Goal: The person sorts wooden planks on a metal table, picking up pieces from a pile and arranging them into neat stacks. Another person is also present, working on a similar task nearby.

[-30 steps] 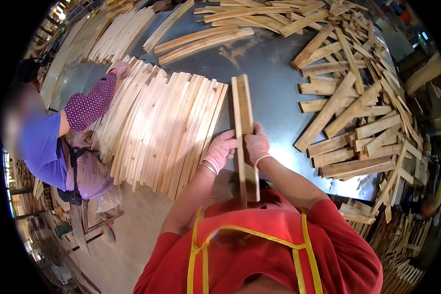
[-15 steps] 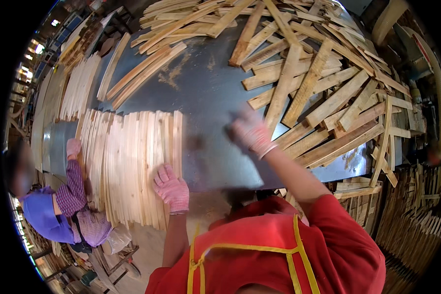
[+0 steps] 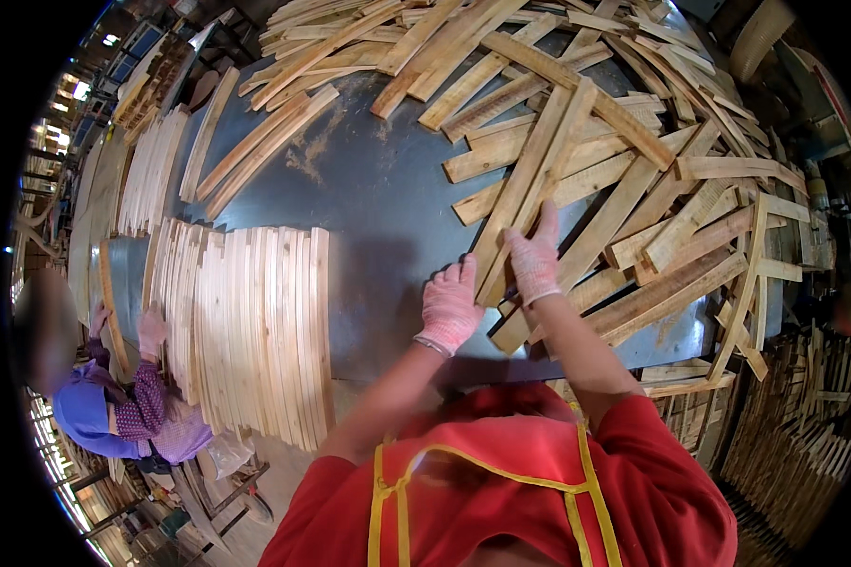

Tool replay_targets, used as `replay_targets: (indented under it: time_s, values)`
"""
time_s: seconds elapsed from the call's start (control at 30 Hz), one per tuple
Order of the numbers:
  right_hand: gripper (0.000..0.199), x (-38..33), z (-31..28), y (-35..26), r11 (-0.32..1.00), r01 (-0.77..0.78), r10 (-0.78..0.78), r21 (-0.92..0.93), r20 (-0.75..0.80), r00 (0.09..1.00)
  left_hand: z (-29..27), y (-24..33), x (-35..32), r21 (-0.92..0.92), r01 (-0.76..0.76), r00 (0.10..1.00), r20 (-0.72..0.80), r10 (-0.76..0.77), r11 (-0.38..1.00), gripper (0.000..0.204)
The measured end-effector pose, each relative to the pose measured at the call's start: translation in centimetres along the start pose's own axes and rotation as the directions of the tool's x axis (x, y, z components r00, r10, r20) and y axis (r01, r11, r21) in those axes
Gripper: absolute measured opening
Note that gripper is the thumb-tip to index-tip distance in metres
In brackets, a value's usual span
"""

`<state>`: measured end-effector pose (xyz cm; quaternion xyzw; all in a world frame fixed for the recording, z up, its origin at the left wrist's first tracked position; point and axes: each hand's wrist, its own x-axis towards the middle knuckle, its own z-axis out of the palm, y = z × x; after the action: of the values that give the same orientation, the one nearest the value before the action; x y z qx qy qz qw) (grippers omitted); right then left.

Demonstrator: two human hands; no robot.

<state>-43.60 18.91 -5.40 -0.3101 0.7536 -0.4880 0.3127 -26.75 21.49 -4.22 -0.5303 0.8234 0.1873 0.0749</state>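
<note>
On the dark grey metal desk [image 3: 378,189], the left hand [image 3: 449,307] in a pink knit glove lies flat and open, fingers spread, holding nothing, beside the lower end of a long pale wooden slat [image 3: 529,184]. The right hand [image 3: 534,263], gloved alike, rests open on that slat without closing around it. A neat row of aligned pale slats [image 3: 255,331] already lies to the left; a large loose heap of jumbled slats [image 3: 671,189] remains unsorted, so much work appears left.

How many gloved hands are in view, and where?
3. The person's left hand and right hand rest on the long wood slat at the loose pile's edge. A co-worker's gloved hand touches the neat slat row; their other may be hidden.
</note>
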Motion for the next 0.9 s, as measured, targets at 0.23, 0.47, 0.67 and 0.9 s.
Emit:
replay_targets:
  time_s: [0.23, 0.47, 0.67, 0.9]
  values:
    - [0.086, -12.2, 2.2, 0.7, 0.761, -0.394, 0.124, 0.515, 0.481, 0.868, 1.1, -7.5, -13.5, -0.437, 0.131, 0.988, 0.134, -0.08, 0.89, 0.091]
    - [0.09, -18.6, 5.8, -2.6, 0.9, -0.122, 0.427, -0.419, 0.787, 0.446, 4.3, -14.6, -27.1, -0.781, 0.374, 0.896, 0.444, 0.024, 0.5, 0.079]
    - [0.069, -23.7, 16.3, -2.0, 0.884, 0.306, 0.191, -0.352, 0.871, 0.452, 0.8, -14.3, -25.8, 0.038, 0.236, 0.948, -0.229, -0.222, 0.971, 0.083]
    - [0.035, -5.1, 9.3, -7.9, 0.706, 0.627, -0.342, -0.329, 0.617, 0.709, -1.5, -12.1, -23.2, -0.156, 0.149, 0.911, -0.362, -0.197, 0.976, 0.079]
